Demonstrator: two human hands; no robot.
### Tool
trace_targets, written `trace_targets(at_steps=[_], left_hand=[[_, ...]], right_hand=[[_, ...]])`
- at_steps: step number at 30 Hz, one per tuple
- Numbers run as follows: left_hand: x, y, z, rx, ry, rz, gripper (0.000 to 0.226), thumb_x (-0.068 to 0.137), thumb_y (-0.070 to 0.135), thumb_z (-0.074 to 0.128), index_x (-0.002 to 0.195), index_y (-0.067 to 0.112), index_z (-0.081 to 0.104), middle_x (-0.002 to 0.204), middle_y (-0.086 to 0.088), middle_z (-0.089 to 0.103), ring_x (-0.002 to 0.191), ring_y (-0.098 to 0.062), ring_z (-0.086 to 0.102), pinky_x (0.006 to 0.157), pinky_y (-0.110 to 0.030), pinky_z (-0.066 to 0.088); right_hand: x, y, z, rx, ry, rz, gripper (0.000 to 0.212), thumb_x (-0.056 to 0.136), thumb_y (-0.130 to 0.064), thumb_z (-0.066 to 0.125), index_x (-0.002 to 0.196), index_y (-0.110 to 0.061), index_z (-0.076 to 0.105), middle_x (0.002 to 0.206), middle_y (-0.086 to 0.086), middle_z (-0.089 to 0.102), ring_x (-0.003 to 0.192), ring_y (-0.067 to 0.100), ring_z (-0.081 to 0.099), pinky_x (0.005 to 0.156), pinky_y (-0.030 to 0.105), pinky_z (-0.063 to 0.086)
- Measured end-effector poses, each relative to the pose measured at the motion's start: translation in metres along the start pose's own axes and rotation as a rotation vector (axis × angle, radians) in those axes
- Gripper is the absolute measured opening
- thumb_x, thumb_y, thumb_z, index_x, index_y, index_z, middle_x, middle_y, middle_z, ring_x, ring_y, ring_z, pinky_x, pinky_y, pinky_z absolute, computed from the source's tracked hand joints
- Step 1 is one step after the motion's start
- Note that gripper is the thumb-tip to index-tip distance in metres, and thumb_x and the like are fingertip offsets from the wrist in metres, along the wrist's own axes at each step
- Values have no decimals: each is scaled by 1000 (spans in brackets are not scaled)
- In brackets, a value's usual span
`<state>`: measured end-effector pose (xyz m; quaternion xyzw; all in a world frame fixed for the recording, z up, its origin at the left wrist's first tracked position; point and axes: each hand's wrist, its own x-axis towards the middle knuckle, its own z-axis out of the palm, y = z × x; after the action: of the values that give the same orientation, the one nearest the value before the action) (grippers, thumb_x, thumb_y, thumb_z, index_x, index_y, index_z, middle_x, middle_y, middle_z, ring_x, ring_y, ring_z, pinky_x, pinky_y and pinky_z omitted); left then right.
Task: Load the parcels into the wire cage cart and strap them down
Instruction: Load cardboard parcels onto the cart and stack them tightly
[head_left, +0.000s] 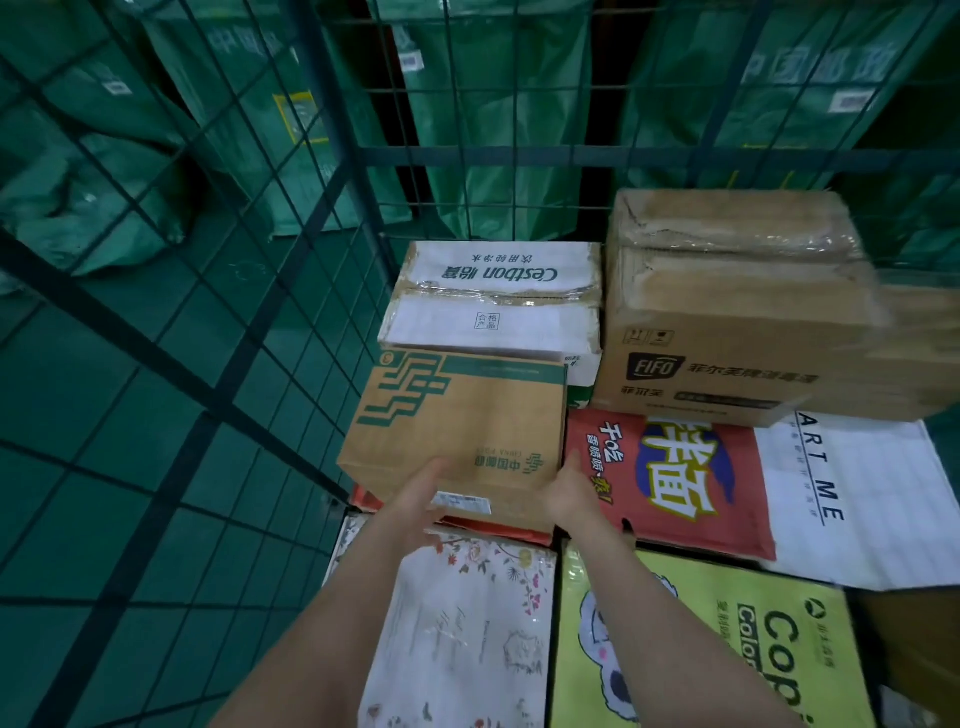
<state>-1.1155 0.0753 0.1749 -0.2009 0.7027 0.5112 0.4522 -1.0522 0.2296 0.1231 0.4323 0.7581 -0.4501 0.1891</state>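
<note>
While the brown box (457, 415) lies on parcels (675, 488) in the wire cart (291, 291), the left hand (421, 499) and right hand (571, 493) touch it, fingers straight.

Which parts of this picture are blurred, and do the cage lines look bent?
Head view: the FIFO box smears at its right edge and the left hand is soft; the postal box print is sharp. Same view: the cage wires bow slightly at the left, a wide-lens effect; light is dim, greenish.
</note>
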Motion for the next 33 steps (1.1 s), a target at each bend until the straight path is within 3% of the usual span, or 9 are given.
trace_targets(at_steps=[4, 9, 13, 16, 18, 21, 24, 29, 33], left_hand=[[-29, 15, 7, -6, 7, 74, 45, 101, 34, 36, 143, 18, 33, 149, -8, 33, 133, -29, 38, 106, -46, 31], [-82, 37, 17, 44, -73, 155, 45, 103, 27, 30, 145, 11, 30, 144, -13, 41, 130, -33, 41, 110, -47, 30], [-136, 41, 26, 108, -145, 235, 44, 104, 24, 29, 145, 9, 33, 136, -13, 51, 121, -30, 50, 107, -45, 35], [-176, 39, 36, 40, -213, 243, 39, 103, 19, 31, 139, 7, 39, 136, -12, 52, 106, -25, 55, 92, -38, 39], [-197, 38, 45, 15, -268, 263, 38, 102, 19, 34, 138, 8, 41, 133, -10, 53, 116, -28, 52, 95, -40, 39], [-227, 28, 56, 65, -330, 323, 36, 102, 21, 35, 135, 10, 44, 124, -7, 57, 112, -25, 51, 103, -43, 37], [-251, 14, 68, 123, -382, 359, 36, 102, 21, 35, 135, 9, 42, 134, -9, 52, 122, -27, 48, 109, -43, 33], [-285, -17, 82, 174, -401, 370, 22, 101, 21, 36, 116, 17, 51, 131, -5, 56, 106, -20, 52, 89, -34, 39], [-307, -50, 99, 198, -385, 369, 27, 102, 21, 35, 121, 14, 53, 124, -5, 58, 102, -21, 54, 93, -36, 38]], right_hand=[[-23, -12, -19, 25, 37, -101, 49, 89, -15, 59, 133, -9, 39, 124, 11, 59, 109, 28, 58, 88, 32, 49], [-84, -25, -54, 99, 19, -145, 37, 91, -19, 56, 125, -7, 52, 123, 8, 60, 110, 26, 57, 89, 30, 48], [-147, -22, -83, 162, -1, -136, 30, 96, -12, 50, 119, 5, 57, 77, 1, 55, 75, 18, 56, 57, 14, 43], [-186, -12, -101, 202, 25, -117, 37, 96, -13, 49, 124, 11, 53, 119, 25, 60, 114, 37, 54, 92, 40, 45], [-208, -5, -115, 231, 44, -114, 40, 97, -11, 46, 127, 15, 46, 132, 32, 46, 123, 43, 45, 99, 49, 38], [-244, 13, -129, 340, 81, -120, 36, 93, -7, 47, 124, 11, 52, 128, 30, 51, 118, 42, 51, 94, 51, 44], [-281, 38, -142, 505, 109, -120, 29, 93, -7, 52, 121, -2, 59, 118, 14, 61, 91, 23, 62, 64, 27, 53], [-339, 90, -151, 664, 191, -99, 26, 92, -4, 54, 117, -7, 60, 106, 7, 59, 72, 9, 59, 46, 17, 49], [-382, 137, -143, 723, 216, -65, 24, 90, -8, 56, 113, -13, 62, 105, 4, 64, 84, 15, 62, 62, 26, 51]])
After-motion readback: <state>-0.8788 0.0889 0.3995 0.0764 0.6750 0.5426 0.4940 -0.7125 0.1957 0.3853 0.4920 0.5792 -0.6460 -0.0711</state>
